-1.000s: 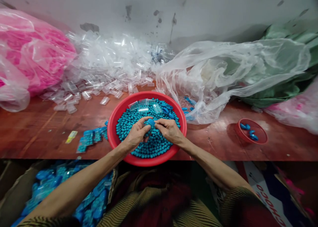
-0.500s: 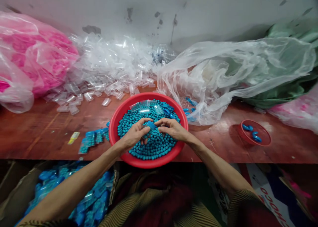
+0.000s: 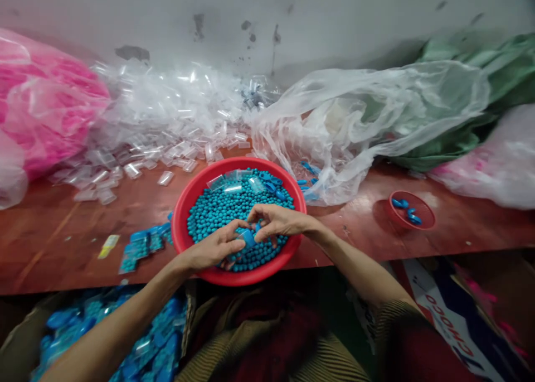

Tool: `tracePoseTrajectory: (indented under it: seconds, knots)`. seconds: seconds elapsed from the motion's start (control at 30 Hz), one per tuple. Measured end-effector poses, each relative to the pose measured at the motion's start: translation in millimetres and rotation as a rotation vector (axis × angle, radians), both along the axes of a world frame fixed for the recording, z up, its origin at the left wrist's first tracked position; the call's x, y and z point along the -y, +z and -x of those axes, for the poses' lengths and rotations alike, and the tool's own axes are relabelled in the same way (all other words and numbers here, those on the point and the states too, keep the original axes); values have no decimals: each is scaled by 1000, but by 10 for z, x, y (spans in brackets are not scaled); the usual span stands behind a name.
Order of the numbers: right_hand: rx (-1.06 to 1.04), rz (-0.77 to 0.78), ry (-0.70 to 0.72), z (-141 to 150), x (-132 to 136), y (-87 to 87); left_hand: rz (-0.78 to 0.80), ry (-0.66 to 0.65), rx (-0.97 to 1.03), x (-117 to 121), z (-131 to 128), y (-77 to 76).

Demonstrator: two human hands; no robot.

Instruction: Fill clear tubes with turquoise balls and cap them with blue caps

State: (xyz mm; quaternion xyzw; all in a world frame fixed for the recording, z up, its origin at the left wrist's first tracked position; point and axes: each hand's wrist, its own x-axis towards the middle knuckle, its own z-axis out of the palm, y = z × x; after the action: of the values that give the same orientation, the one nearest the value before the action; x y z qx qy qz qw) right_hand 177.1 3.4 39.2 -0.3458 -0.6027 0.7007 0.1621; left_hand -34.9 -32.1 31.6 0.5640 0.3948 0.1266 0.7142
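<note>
Over a red basin (image 3: 180, 209) of round blue beads (image 3: 217, 214), my two hands meet. Between the thumb and fingers of my left hand (image 3: 215, 247) is a small box with a blue top (image 3: 247, 238); its lower part is mostly covered by the fingers. My right hand (image 3: 276, 221) curls against the box's upper right side, pinching a small blue plastic piece (image 3: 257, 226) that is partly hidden. Several clear plastic cases (image 3: 233, 187) and a few blue plastic parts (image 3: 271, 188) rest on the beads at the back of the basin.
Clear cases (image 3: 132, 170) are heaped behind at left, beside a pink-filled bag (image 3: 50, 103). Bead-filled cases (image 3: 140, 245) lie left of the basin. A plastic bag (image 3: 334, 142) and a small red basket (image 3: 413, 210) stand right. A box of blue items (image 3: 154, 337) sits below.
The view has turned slightly right. Both hands have come lower over the basin, and my right fingers have closed in on the blue-topped box.
</note>
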Motion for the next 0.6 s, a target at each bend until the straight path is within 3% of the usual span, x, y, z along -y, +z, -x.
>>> tracePoseTrajectory:
  seconds: [0.1, 0.17, 0.23, 0.3, 0.37, 0.6]
  knots:
    - [33, -93, -250, 133, 73, -76, -78, 188, -14, 17, -52, -61]
    - [140, -356, -347, 204, 152, -110, -121, 313, 5, 33, -110, -100]
    - [262, -632, -275, 240, 241, -122, -138, 391, 32, 50, -177, -117]
    - [368, -784, -160, 252, 320, -127, -160, 470, 49, 65, -247, -108]
    - [437, -814, -115, 263, 372, -143, -175, 541, 70, 70, -310, -84]
    - [451, -870, -319, 346, 417, -244, -45, 644, 243, 77, -442, -20]
